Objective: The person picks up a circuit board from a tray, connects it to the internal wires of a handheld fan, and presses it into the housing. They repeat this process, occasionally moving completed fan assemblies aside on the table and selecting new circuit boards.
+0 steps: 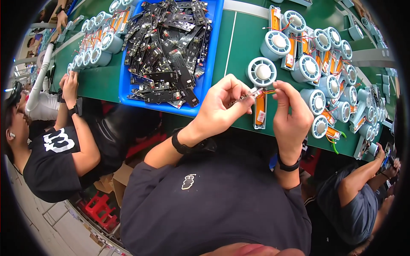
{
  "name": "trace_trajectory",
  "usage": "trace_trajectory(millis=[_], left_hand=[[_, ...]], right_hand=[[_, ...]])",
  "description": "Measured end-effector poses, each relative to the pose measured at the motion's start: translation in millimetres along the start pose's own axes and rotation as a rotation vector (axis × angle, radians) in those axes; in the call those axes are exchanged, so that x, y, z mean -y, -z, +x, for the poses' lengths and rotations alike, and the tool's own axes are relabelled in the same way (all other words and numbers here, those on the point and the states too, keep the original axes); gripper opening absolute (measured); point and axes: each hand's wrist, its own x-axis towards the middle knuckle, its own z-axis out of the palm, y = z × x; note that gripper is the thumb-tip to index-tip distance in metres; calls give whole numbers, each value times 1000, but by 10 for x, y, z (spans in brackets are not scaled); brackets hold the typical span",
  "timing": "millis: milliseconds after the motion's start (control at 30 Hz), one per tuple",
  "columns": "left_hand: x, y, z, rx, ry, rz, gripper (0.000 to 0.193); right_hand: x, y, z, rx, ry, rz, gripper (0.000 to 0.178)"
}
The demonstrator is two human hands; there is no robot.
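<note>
My left hand (222, 104) is closed on a small circuit board (252, 94), pinched between thumb and fingers and held at a tilt. Close by, my right hand (292, 117) has its thumb and index finger together at the thin red and yellow wires (269, 91) beside the board's end. Both hands are above a light blue fan unit (261, 72), whose round head points up. Its open handle lies toward me and holds an orange battery cell (259, 112). Whether the wires touch the board I cannot tell.
A blue tray (122, 87) heaped with black circuit boards (171, 47) stands left of my hands. Rows of similar fan units (326, 85) cover the green table (230, 55) at right; more (100, 49) lie beyond the tray. People (51, 158) work on both sides. A red stool (100, 211) stands below left.
</note>
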Motion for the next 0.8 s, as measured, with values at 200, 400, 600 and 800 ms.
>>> trace_trajectory(millis=[200,400,600,800], left_hand=[[63,-75,40,-89,-95,93,20],[-45,-133,40,151,-68,649,35],[104,-70,136,123,-484,969,28],[67,-39,85,122,-455,988,30]], right_hand=[[157,151,-43,163,-212,158,13],[171,277,-129,309,-326,341,13],[101,358,-96,442,-284,96,14],[256,523,-77,380,-197,100,17]])
